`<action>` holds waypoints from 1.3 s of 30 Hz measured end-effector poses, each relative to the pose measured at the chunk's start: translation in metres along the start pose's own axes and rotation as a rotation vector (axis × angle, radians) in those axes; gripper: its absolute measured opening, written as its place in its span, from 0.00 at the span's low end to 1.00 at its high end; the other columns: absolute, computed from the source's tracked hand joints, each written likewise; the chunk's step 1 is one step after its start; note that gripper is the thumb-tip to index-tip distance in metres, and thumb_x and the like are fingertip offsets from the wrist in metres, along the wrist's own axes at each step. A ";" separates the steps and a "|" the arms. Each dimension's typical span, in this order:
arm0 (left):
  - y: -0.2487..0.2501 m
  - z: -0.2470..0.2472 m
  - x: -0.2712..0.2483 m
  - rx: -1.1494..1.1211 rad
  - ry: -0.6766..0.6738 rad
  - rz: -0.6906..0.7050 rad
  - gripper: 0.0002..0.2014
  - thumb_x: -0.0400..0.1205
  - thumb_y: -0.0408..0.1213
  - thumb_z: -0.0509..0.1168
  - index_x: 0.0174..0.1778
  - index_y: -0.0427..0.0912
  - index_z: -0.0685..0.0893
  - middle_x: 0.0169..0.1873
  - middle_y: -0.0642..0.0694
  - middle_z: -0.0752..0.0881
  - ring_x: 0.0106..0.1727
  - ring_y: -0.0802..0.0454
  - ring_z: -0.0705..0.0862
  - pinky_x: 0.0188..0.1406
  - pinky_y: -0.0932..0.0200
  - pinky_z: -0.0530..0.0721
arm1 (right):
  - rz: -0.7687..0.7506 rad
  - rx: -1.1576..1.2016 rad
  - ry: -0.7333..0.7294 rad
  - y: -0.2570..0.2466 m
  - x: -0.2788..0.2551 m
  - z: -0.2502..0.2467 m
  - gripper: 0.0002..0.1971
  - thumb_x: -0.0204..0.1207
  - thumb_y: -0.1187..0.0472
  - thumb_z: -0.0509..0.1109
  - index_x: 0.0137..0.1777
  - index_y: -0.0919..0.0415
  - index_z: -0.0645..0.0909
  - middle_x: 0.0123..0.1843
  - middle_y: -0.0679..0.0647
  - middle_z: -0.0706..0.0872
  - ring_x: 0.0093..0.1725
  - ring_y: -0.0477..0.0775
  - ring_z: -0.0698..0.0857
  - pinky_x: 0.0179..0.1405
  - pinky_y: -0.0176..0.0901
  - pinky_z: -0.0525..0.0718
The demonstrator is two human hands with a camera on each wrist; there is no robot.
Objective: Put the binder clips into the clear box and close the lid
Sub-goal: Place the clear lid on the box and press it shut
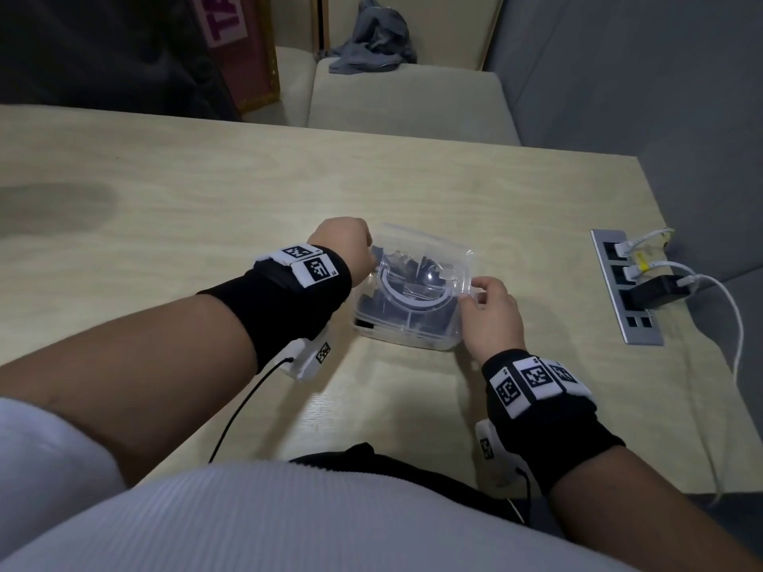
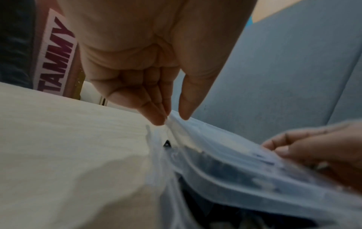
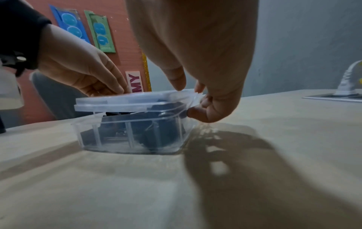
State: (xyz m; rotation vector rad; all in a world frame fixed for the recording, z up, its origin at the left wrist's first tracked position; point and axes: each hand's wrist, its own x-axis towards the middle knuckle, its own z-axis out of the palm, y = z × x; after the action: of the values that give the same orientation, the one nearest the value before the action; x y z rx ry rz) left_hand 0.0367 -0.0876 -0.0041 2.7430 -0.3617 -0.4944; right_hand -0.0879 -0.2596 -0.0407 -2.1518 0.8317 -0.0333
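Observation:
The clear box [image 1: 406, 338] stands on the pale wooden table [image 1: 206, 192], with dark binder clips [image 3: 156, 124] lying inside it. Its clear lid [image 1: 429, 251] lies over the box, and in the right wrist view the lid [image 3: 133, 99] sits slightly raised and tilted above the box [image 3: 133, 139] rim. My left hand [image 1: 347, 245] pinches the lid's left edge between thumb and fingertips [image 2: 156, 119]. At the near right corner, my right hand [image 1: 487, 307] pinches the lid, with the thumb [image 3: 192, 112] under the rim.
A metal socket panel [image 1: 625, 286] with white cables and a black charger [image 1: 656, 293] is set into the table at the right. Beyond the far edge stand a seat with a grey cloth [image 1: 371, 39] and a pink board [image 1: 243, 47].

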 end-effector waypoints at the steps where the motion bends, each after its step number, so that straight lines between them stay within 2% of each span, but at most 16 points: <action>1: 0.000 0.002 0.000 0.039 -0.012 0.000 0.14 0.81 0.38 0.64 0.58 0.38 0.87 0.54 0.42 0.90 0.56 0.41 0.86 0.54 0.52 0.83 | -0.010 -0.019 -0.011 -0.001 0.002 0.001 0.16 0.81 0.58 0.62 0.68 0.54 0.74 0.62 0.60 0.81 0.51 0.57 0.82 0.53 0.47 0.80; 3: 0.000 0.005 0.001 0.080 -0.019 0.000 0.13 0.82 0.37 0.63 0.58 0.36 0.86 0.53 0.41 0.91 0.55 0.41 0.86 0.53 0.52 0.84 | -0.018 -0.057 -0.029 -0.001 0.005 0.002 0.17 0.81 0.58 0.61 0.70 0.53 0.73 0.57 0.59 0.84 0.50 0.60 0.84 0.47 0.44 0.77; 5: 0.000 0.006 0.003 0.118 -0.029 0.004 0.13 0.82 0.35 0.62 0.59 0.36 0.85 0.53 0.42 0.90 0.56 0.41 0.86 0.52 0.52 0.83 | -0.013 -0.081 -0.041 -0.003 0.008 0.001 0.17 0.82 0.58 0.61 0.70 0.53 0.72 0.54 0.58 0.86 0.46 0.60 0.85 0.43 0.45 0.79; 8: 0.000 0.004 0.004 0.166 -0.044 0.006 0.13 0.83 0.35 0.62 0.60 0.36 0.85 0.46 0.45 0.86 0.48 0.44 0.82 0.46 0.54 0.80 | -0.013 -0.115 -0.050 -0.005 0.009 -0.001 0.17 0.82 0.58 0.61 0.70 0.54 0.72 0.51 0.58 0.86 0.40 0.57 0.85 0.39 0.45 0.81; 10: 0.000 0.004 0.003 0.191 -0.048 0.007 0.13 0.82 0.34 0.62 0.60 0.36 0.85 0.44 0.45 0.84 0.46 0.45 0.80 0.44 0.55 0.78 | -0.013 -0.128 -0.046 -0.005 0.010 -0.001 0.15 0.82 0.58 0.61 0.68 0.56 0.73 0.51 0.59 0.85 0.41 0.59 0.85 0.39 0.46 0.81; 14: -0.002 0.007 0.001 0.214 -0.055 0.022 0.13 0.83 0.34 0.62 0.60 0.36 0.85 0.55 0.40 0.88 0.57 0.41 0.86 0.45 0.55 0.79 | -0.014 -0.143 -0.039 -0.003 0.009 0.001 0.11 0.82 0.57 0.60 0.62 0.57 0.74 0.53 0.59 0.85 0.46 0.62 0.85 0.46 0.52 0.84; 16: -0.002 0.007 0.001 0.218 -0.070 0.016 0.13 0.83 0.33 0.62 0.60 0.35 0.85 0.53 0.40 0.88 0.52 0.42 0.85 0.42 0.56 0.77 | -0.012 -0.147 -0.040 -0.004 0.009 0.002 0.11 0.83 0.56 0.60 0.62 0.57 0.74 0.52 0.59 0.85 0.47 0.63 0.85 0.47 0.54 0.85; 18: -0.001 0.007 0.001 0.226 -0.082 0.010 0.12 0.83 0.32 0.61 0.59 0.35 0.86 0.45 0.41 0.85 0.44 0.44 0.80 0.41 0.57 0.76 | -0.007 -0.153 -0.046 -0.005 0.011 0.001 0.11 0.83 0.56 0.61 0.62 0.57 0.74 0.50 0.58 0.85 0.45 0.64 0.86 0.47 0.55 0.86; 20: 0.000 0.006 0.002 0.229 -0.086 0.011 0.12 0.83 0.31 0.61 0.59 0.34 0.85 0.42 0.42 0.81 0.43 0.44 0.78 0.40 0.57 0.75 | 0.001 -0.157 -0.055 -0.006 0.013 -0.001 0.11 0.82 0.56 0.62 0.61 0.58 0.74 0.47 0.57 0.84 0.44 0.64 0.85 0.46 0.51 0.84; 22: -0.001 0.006 0.002 0.220 -0.082 0.013 0.12 0.83 0.32 0.61 0.60 0.34 0.84 0.46 0.40 0.83 0.46 0.41 0.81 0.41 0.56 0.75 | 0.011 -0.157 -0.062 -0.006 0.016 -0.003 0.11 0.82 0.55 0.63 0.61 0.58 0.74 0.42 0.54 0.81 0.44 0.62 0.83 0.44 0.46 0.79; 25: -0.005 0.009 0.002 0.151 -0.051 -0.013 0.14 0.83 0.37 0.63 0.64 0.36 0.80 0.59 0.36 0.80 0.55 0.38 0.84 0.45 0.54 0.77 | 0.023 -0.147 -0.078 -0.005 0.018 -0.005 0.11 0.81 0.55 0.65 0.60 0.57 0.75 0.40 0.52 0.79 0.44 0.61 0.83 0.43 0.45 0.77; 28: -0.009 0.009 0.002 0.093 -0.065 -0.037 0.18 0.82 0.42 0.65 0.66 0.37 0.77 0.60 0.36 0.81 0.56 0.38 0.84 0.44 0.52 0.78 | 0.027 -0.149 -0.092 -0.006 0.018 -0.006 0.11 0.80 0.54 0.66 0.60 0.56 0.75 0.38 0.53 0.79 0.41 0.62 0.83 0.44 0.49 0.81; 31: -0.012 0.009 0.003 0.096 -0.098 -0.022 0.19 0.82 0.46 0.66 0.65 0.40 0.78 0.58 0.38 0.84 0.56 0.39 0.84 0.44 0.54 0.76 | 0.014 -0.154 -0.083 -0.005 0.017 -0.007 0.11 0.80 0.54 0.66 0.59 0.56 0.75 0.35 0.52 0.79 0.37 0.60 0.81 0.40 0.48 0.79; 33: -0.014 0.011 0.003 0.099 -0.083 -0.014 0.19 0.82 0.47 0.66 0.65 0.42 0.79 0.59 0.38 0.82 0.56 0.39 0.83 0.45 0.55 0.76 | -0.008 -0.163 -0.068 -0.005 0.016 -0.005 0.11 0.81 0.54 0.65 0.60 0.56 0.75 0.39 0.56 0.82 0.37 0.59 0.80 0.39 0.46 0.76; 36: -0.016 0.014 0.002 0.076 -0.035 -0.007 0.18 0.82 0.46 0.65 0.65 0.44 0.81 0.61 0.39 0.80 0.57 0.39 0.83 0.50 0.53 0.78 | -0.040 -0.137 -0.022 -0.004 0.012 -0.004 0.12 0.80 0.56 0.66 0.61 0.56 0.78 0.57 0.61 0.80 0.43 0.56 0.79 0.45 0.41 0.72; 39: -0.015 0.014 0.001 0.037 -0.014 -0.014 0.18 0.82 0.45 0.65 0.66 0.42 0.82 0.62 0.39 0.83 0.60 0.40 0.83 0.52 0.54 0.77 | -0.057 -0.069 0.015 -0.002 0.007 -0.001 0.12 0.81 0.58 0.65 0.63 0.56 0.78 0.61 0.60 0.78 0.46 0.54 0.78 0.48 0.40 0.72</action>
State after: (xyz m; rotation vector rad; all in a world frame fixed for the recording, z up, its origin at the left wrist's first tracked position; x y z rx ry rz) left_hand 0.0348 -0.0780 -0.0218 2.7810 -0.3585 -0.5156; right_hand -0.0815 -0.2636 -0.0403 -2.2427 0.7910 -0.0508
